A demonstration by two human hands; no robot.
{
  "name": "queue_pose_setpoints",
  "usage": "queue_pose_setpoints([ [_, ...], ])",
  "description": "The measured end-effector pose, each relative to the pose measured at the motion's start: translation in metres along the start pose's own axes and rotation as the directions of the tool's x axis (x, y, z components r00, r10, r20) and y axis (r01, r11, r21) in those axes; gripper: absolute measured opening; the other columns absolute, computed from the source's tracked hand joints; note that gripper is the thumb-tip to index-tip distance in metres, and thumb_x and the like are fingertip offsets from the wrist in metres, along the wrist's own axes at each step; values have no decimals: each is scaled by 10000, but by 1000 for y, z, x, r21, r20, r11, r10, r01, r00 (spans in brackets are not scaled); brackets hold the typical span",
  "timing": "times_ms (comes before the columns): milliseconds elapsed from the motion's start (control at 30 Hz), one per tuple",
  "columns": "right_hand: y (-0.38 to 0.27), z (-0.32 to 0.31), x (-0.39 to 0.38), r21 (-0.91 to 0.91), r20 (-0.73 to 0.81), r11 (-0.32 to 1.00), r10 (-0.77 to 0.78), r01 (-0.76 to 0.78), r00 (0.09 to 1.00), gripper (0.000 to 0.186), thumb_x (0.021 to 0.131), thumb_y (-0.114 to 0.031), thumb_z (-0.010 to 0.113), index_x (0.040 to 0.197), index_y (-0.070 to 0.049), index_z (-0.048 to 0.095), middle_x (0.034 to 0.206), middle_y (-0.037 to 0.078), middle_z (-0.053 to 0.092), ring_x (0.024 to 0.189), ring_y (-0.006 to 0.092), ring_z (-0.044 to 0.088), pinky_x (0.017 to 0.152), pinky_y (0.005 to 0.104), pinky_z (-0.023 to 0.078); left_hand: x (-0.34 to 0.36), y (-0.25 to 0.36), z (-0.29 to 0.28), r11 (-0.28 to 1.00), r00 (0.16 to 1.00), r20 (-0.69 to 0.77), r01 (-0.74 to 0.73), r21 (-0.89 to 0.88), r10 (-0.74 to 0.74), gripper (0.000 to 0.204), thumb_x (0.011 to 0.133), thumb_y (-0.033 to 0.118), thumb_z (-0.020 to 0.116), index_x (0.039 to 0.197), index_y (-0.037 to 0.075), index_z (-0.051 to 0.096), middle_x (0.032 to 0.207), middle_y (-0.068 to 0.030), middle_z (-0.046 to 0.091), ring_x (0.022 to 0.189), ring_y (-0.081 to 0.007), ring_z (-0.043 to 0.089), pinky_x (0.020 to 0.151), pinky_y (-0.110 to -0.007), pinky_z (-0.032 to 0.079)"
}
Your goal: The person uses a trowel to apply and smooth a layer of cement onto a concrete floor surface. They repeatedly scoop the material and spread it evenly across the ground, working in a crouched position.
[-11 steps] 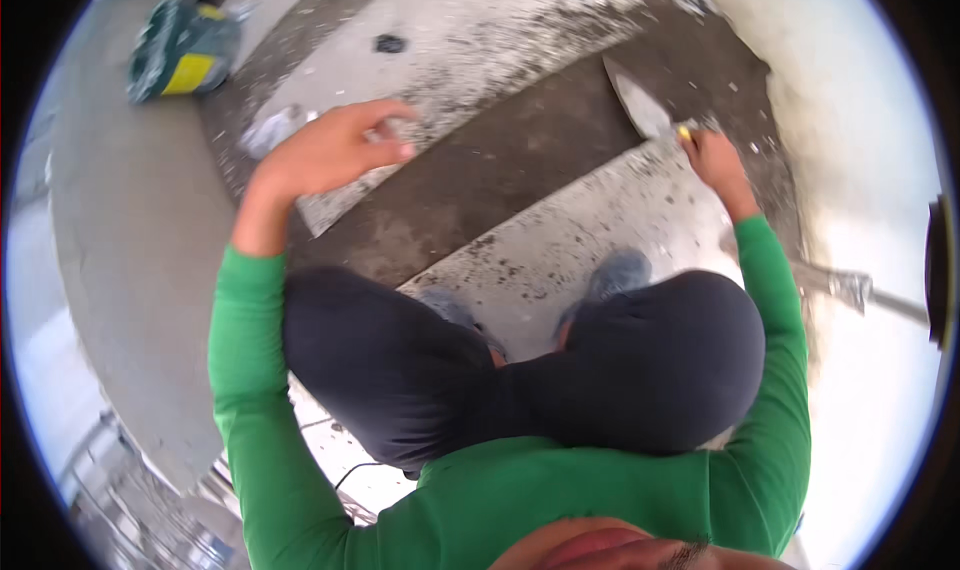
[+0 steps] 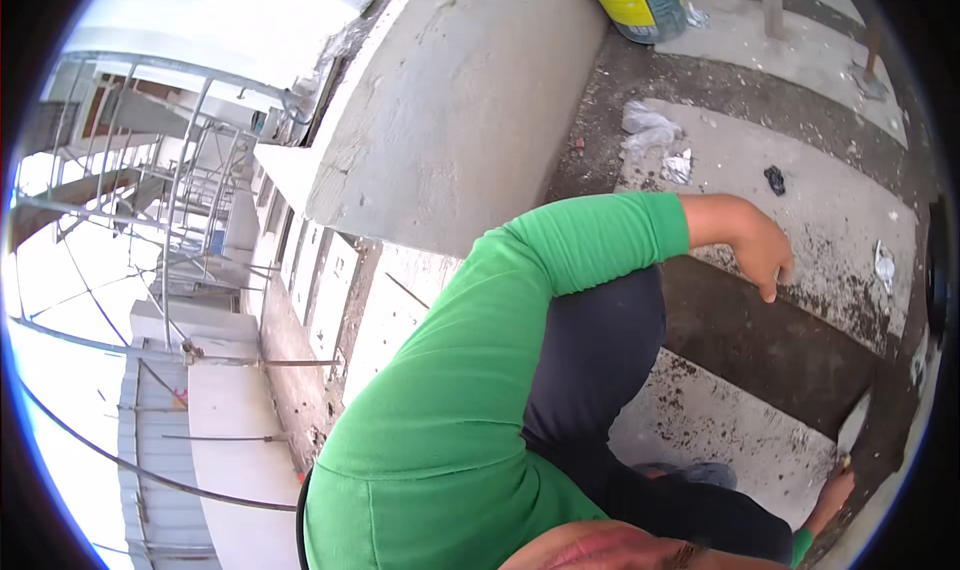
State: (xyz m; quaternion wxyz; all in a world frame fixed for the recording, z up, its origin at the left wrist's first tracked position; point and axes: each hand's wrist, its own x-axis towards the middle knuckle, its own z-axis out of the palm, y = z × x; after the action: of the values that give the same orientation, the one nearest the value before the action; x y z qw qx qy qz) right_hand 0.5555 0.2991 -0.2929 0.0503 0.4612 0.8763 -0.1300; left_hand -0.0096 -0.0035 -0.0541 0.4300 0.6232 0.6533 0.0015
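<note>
Well, my right hand [image 2: 838, 485] has its fingers wrapped around the handle of the trowel [image 2: 853, 425], whose blade reaches away from me at the end of the dark strip [image 2: 755, 350], just beside the corner of the near pale slab [image 2: 745, 455]; whether the steel touches anything I cannot tell. For good control, I judge, the wrist wants to be firm and the blade low and flat, so that its edge skims rather than digs or chips that slab corner. My left hand [image 2: 762, 250] is empty, its fingers loosely curled and a little apart, by the edge of the far pale slab [image 2: 740, 140]; I cannot tell if they touch it. It is best kept well clear of the blade's path. Dark crumbs [image 2: 868, 320] lie scattered on that slab, so short, light strokes should spread less grit than wide sweeps.
</note>
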Motion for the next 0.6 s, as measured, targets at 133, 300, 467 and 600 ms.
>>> queue_pose_setpoints([
  [133,-90,-27,-48,99,52,982,-166,160,985,369,1070,-286,578,1173,48,698,963,328,704,940,521,675,760,550,522,4,1,9,999,1000,-1,-2,-52,2,640,919,481,732,1421,94,641,1324,-215,696,1254,-372,648,1047,-455,499],
  [300,-157,-5,-50,251,130,953,-206,169,970,388,1079,-316,572,1162,40,704,894,319,696,848,513,676,692,543,506,7,14,-13,999,1000,-6,7,-40,-7,630,929,479,721,1406,76,641,1293,-216,707,1242,-388,649,1034,-462,504],
  [467,-79,-32,-35,105,-66,994,4,3,998,426,1071,-349,587,1059,59,707,799,304,674,773,508,669,650,543,501,9,0,1,993,995,-34,-95,71,98,598,961,490,689,1373,59,641,1179,-222,733,1137,-421,682,962,-493,526],
  [600,-154,-55,-69,618,94,703,380,-353,920,359,1049,-298,600,1201,19,677,693,61,668,575,131,632,519,334,496,36,37,44,986,978,146,-136,-94,149,527,997,458,679,1312,35,669,1084,-180,751,1041,-314,711,890,-407,545],
])
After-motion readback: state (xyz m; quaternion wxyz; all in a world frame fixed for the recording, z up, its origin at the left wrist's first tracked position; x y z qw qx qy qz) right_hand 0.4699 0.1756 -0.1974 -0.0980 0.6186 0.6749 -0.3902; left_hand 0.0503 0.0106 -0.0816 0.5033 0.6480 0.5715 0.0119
